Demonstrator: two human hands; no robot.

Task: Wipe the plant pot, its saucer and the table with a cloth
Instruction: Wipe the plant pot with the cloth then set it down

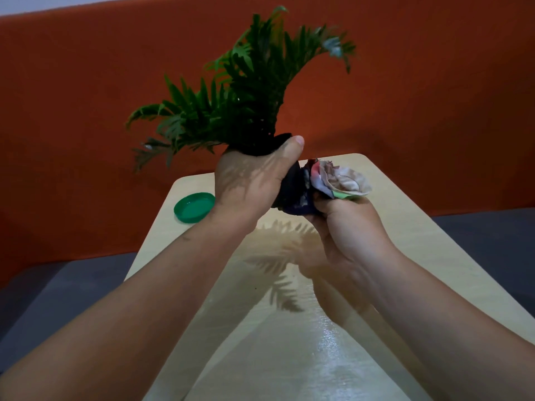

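Pot (291, 185), black and tilted, is held up above the table (411, 227) near frame centre, its fern (231, 102) leaning toward 11 o'clock. The left hand (249, 180) wraps around its upper part, thumb at the rim. At the pot's 3 o'clock the right hand (347, 224) grips a bunched cloth (335, 180), pressed against the pot's base. The green saucer (194, 206) lies on the table at the pot's 8 o'clock, apart from it. An orange wall (434, 96) stands behind.
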